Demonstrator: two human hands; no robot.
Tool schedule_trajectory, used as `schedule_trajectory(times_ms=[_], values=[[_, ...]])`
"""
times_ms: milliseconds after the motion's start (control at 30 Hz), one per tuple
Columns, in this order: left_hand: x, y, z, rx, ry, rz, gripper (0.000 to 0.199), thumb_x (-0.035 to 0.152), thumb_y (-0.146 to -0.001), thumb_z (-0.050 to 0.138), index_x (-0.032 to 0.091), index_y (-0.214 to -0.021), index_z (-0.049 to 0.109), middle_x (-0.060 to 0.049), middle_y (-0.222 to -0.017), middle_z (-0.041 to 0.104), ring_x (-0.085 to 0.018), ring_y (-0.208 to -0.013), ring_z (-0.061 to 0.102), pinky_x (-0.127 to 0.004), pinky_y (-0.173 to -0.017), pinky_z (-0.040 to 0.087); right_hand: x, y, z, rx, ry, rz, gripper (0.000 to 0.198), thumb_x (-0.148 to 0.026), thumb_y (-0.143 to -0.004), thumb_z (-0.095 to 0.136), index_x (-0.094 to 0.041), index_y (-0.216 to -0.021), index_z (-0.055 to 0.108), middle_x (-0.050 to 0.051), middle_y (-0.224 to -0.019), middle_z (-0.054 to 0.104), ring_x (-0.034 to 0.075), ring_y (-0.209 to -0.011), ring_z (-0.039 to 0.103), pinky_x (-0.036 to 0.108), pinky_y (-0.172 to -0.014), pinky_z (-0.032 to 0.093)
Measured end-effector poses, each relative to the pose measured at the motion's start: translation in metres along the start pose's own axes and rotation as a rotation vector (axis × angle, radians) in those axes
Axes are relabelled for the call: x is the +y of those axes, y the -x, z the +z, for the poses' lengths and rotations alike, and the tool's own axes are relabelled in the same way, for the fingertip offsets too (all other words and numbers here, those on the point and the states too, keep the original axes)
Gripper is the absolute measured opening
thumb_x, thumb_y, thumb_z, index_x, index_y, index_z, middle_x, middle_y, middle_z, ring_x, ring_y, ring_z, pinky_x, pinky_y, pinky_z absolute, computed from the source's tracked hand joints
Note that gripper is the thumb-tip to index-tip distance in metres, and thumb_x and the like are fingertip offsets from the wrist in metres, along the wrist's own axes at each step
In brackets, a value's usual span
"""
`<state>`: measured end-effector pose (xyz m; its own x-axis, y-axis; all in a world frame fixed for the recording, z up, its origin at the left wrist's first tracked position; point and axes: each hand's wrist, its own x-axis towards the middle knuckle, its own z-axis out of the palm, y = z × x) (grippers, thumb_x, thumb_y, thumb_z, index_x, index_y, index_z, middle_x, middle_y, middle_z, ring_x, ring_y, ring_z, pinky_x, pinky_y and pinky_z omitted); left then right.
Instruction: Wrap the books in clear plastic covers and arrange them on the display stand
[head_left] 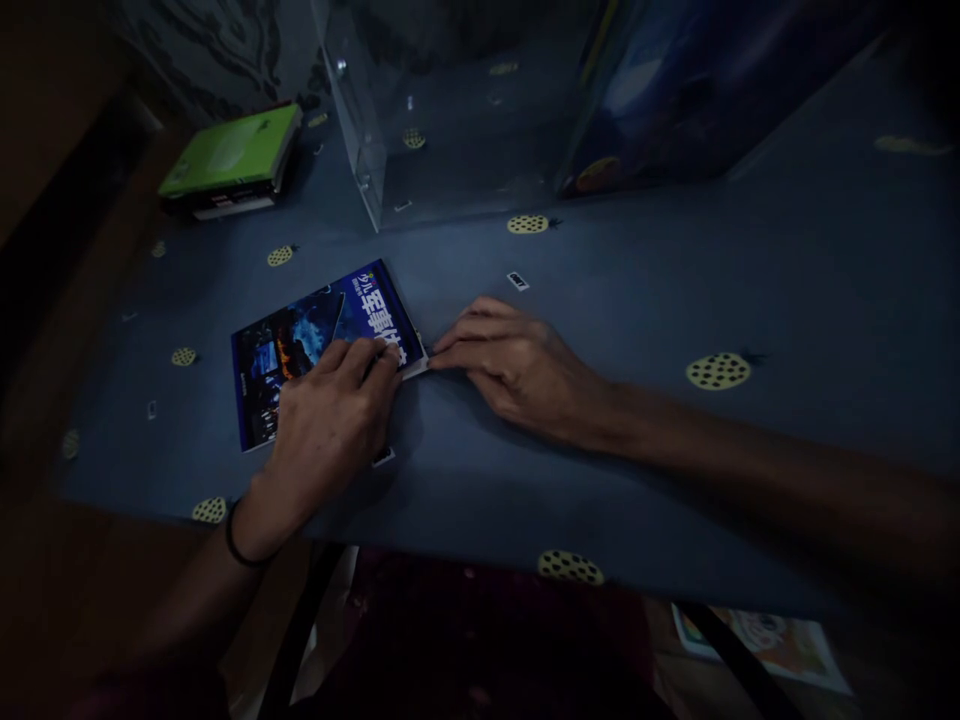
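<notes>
A thin book (311, 335) with a dark blue picture cover and white Chinese characters lies closed and slanted on the blue tablecloth. My left hand (330, 410) rests on its lower right part, fingers laid over the cover, hiding some of it. A black band circles that wrist. At the book's right corner, my right hand (514, 360) has its fingers drawn together, thumb and fingertips pinched at the pale page edge. How many pages or layers are between those fingertips cannot be made out.
Behind stands a clear acrylic rack (356, 130), with large dark blue books or folders (675, 100) upright at its right. A short stack topped by a green book (232, 150) lies at the back left. The table's front edge is close to my body; a colourful packet or booklet (765, 640) lies below.
</notes>
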<state>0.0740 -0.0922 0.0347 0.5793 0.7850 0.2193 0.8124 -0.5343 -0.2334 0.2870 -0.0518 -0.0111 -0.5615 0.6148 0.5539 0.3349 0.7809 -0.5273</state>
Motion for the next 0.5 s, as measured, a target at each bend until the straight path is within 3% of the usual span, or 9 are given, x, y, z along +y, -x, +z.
schedule_trajectory(times_ms=[200,400,500], values=[[0.0003,-0.0004,-0.0008,-0.022,0.035,-0.015,0.029,0.024,-0.103,0.043,0.017,-0.118,0.067,-0.01,-0.113,0.073,-0.025,-0.095,0.068,-0.034,-0.063,0.055,-0.0007,-0.0004,-0.0012,0.0,0.003,0.011,0.036,-0.008,-0.095,0.044,-0.02,-0.101,0.078,0.007,-0.091,0.074,0.023,-0.09,0.061,0.044,-0.081,0.055],[-0.0007,0.0004,-0.0003,0.006,0.012,0.0,0.03,0.028,-0.103,0.045,0.015,-0.117,0.068,-0.01,-0.112,0.074,-0.025,-0.094,0.069,-0.033,-0.063,0.055,0.0001,0.0,-0.0005,-0.007,0.038,-0.014,0.034,-0.008,-0.095,0.045,-0.018,-0.088,0.076,0.007,-0.086,0.073,0.022,-0.086,0.061,0.041,-0.078,0.055],[0.0001,0.0011,0.0001,-0.011,0.043,-0.007,0.029,0.031,-0.102,0.049,0.017,-0.119,0.068,-0.01,-0.114,0.073,-0.025,-0.097,0.068,-0.033,-0.067,0.057,-0.0012,-0.0004,-0.0001,0.019,0.047,-0.028,0.036,-0.007,-0.096,0.042,-0.02,-0.098,0.076,0.007,-0.09,0.073,0.022,-0.089,0.061,0.042,-0.08,0.055]])
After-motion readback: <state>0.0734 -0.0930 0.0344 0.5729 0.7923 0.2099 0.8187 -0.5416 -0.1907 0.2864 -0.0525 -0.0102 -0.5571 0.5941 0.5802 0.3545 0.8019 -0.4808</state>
